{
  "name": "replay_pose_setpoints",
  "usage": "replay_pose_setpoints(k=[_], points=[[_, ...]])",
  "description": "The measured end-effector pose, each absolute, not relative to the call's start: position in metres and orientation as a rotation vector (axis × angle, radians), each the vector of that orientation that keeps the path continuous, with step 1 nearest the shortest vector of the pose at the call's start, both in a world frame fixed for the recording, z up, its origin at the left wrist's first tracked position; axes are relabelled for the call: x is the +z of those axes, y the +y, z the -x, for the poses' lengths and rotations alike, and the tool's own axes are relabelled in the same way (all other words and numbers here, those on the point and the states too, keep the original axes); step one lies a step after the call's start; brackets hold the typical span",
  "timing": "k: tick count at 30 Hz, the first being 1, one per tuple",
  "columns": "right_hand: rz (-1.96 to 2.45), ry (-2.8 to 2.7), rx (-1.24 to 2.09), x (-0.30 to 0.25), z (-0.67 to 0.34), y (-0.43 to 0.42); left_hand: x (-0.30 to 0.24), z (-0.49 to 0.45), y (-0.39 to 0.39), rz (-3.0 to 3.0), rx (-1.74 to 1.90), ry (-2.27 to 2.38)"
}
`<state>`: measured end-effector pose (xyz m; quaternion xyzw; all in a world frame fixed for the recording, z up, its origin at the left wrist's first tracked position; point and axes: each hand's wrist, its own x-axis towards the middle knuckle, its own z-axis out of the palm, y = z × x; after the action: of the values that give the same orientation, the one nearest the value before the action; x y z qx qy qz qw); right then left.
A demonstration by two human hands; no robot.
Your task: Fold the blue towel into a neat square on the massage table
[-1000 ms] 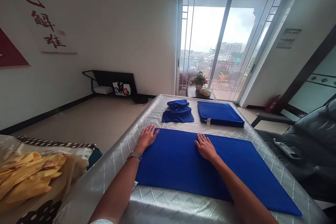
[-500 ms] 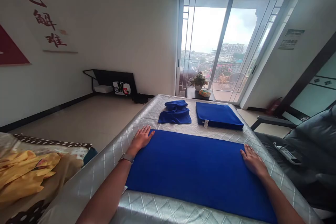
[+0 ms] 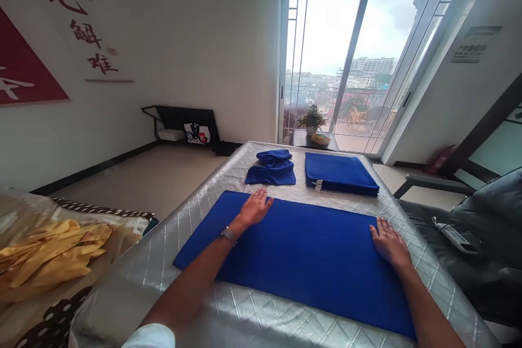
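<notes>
A blue cloth (image 3: 310, 255) lies spread flat across the silver quilted surface in front of me. My left hand (image 3: 255, 207) rests on it near the far edge, left of the middle, with the fingers stretched out. At the cloth's right edge lies my right hand (image 3: 390, 239), palm down with its fingers extended. Beyond the far edge sits a crumpled blue cloth (image 3: 271, 168). To its right is a neat stack of folded blue cloths (image 3: 340, 171) with a white tag hanging from the near side.
The silver quilted cover (image 3: 261, 304) spans the table beneath the cloths. On the left, yellow fabric (image 3: 53, 250) is heaped on a covered seat. A dark armchair (image 3: 485, 228) holding a phone handset (image 3: 454, 235) stands on the right. A potted plant (image 3: 312, 119) stands by the glass door.
My left hand has moved right, from the cloth's left edge to farther in along the far edge. More of the cloth's left end now shows. The right hand stays at the right edge.
</notes>
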<state>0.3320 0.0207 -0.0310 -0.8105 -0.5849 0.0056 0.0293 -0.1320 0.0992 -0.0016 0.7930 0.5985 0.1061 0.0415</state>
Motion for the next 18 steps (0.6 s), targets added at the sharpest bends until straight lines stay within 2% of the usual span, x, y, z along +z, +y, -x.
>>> replay_pose_setpoints(k=[4,8,12,18], points=[[2.502,-1.793,0.040,-0.026,-0.328,0.018,-0.011,0.042,0.069,-2.577,0.330,1.375],[2.505,-1.794,0.041,-0.027,-0.329,0.018,-0.025,0.022,0.052,-2.555,0.312,1.395],[2.501,-1.793,0.016,-0.031,-0.331,0.019,-0.024,0.073,0.060,-2.485,0.249,1.598],[2.485,-1.776,-0.014,-0.035,-0.332,0.021,-0.022,0.219,0.082,-2.193,0.149,2.102]])
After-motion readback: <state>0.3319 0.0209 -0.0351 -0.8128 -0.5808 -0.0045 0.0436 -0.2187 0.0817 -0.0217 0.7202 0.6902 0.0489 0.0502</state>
